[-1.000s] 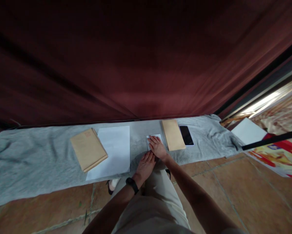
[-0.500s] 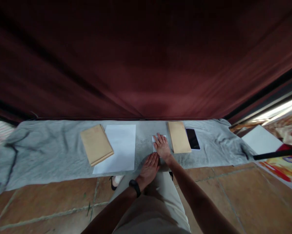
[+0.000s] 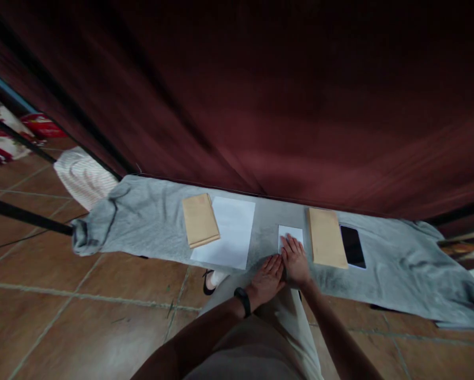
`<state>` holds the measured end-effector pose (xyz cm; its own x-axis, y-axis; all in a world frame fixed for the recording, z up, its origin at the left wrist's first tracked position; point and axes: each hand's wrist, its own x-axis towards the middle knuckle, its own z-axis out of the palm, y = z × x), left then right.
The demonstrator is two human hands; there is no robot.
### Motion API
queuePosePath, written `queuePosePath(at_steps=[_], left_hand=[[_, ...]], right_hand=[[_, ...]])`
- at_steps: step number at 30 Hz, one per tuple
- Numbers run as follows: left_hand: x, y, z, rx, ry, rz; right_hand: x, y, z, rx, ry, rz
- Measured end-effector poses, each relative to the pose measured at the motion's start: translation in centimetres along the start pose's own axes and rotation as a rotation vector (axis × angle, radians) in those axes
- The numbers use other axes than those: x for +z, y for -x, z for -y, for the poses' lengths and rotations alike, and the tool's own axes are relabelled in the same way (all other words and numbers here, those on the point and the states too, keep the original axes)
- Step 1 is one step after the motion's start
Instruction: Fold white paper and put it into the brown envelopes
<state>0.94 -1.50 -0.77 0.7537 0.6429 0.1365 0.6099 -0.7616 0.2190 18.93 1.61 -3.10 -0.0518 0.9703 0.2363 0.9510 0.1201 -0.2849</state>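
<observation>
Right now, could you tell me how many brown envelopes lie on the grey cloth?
2: left envelope overlaps the white sheet; right envelope lies between the small paper and the phone; more may hide beneath.

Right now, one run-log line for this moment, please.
left hand: flat on grey cloth | right hand: flat on small white paper | beside: brown envelope, phone

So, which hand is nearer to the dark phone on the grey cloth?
Right. The right hand is left of the phone, past the brown envelope; the left hand is farther left, beside it.
</observation>
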Motion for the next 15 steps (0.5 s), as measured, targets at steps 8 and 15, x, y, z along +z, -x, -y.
queuePosePath(at_steps=[8,15], left_hand=[[-5.3,2.9,9.1,-0.429,0.145,-0.341],[-11.3,8.4,23.2,-1.235,0.036,-0.397]], right_hand=[[0.3,2.0,-0.1,-0.015,0.059,-0.039],[0.5,1.8,0.1,0.006,0.063,-0.044]])
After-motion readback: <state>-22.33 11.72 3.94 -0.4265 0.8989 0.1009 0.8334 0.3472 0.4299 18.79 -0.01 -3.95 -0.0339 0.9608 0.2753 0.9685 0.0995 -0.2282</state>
